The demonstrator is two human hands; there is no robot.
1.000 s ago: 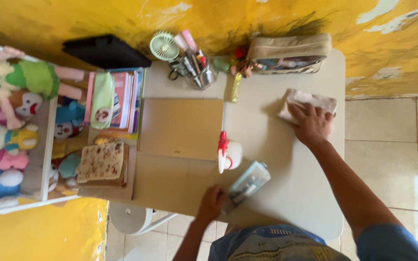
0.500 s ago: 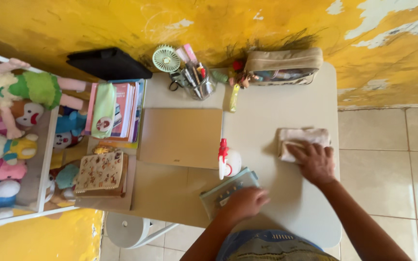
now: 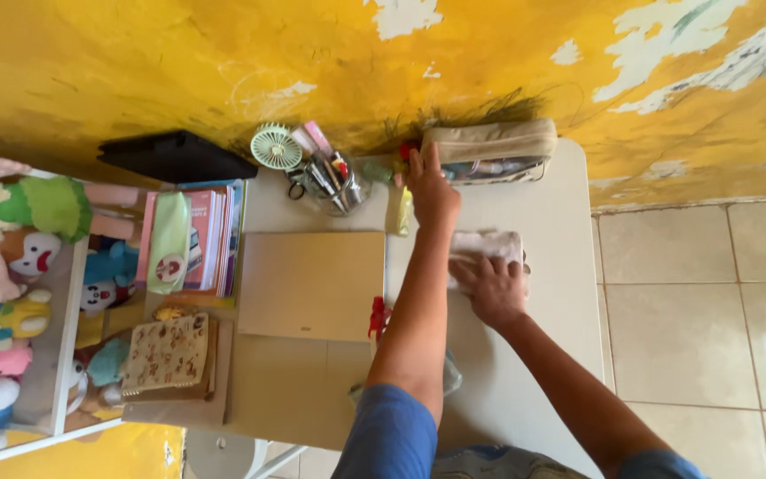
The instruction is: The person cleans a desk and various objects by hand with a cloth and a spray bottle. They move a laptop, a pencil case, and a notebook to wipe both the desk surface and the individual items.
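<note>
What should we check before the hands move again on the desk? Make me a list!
1. Right hand flat on the cloth: ok.
2. Left hand reaching the beige pouch by the wall: ok, though a grip cannot be told.
3. Pen cup upright, apart from the left arm: ok.
4. Spray bottle free of the arm: not ok, the arm covers it.
5. Closed laptop away from the cloth: ok.

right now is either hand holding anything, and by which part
The right hand presses flat on top of a folded cloth, not gripping it. The left hand reaches toward the beige pouch; any hold cannot be told.
</note>
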